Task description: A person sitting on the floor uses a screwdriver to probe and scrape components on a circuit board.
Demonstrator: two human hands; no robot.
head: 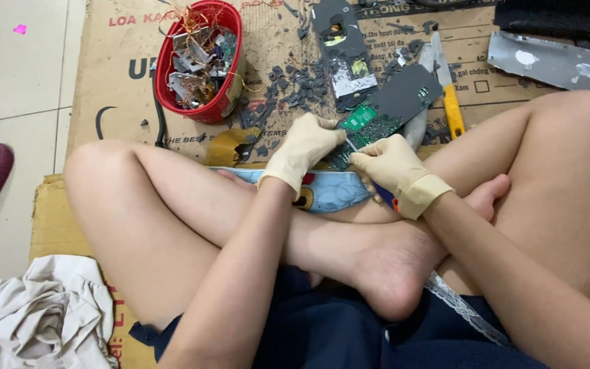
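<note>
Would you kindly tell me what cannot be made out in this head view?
- Tool in the right hand: the glove hides all but a thin shaft, so its kind is unclear.
- Green circuit board: its near end is covered by the left hand.
- Red bowl: its scraps are too small to identify.

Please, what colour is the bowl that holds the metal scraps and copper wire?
The bowl is red; the head view shows it at upper left.

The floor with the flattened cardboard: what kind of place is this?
Probably a home floor used for stripping old electronics. Gloved hands, left hand and right hand, work a green circuit board; a red plastic basket holds copper wire and scrap; grey plastic fragments litter the cardboard.
</note>
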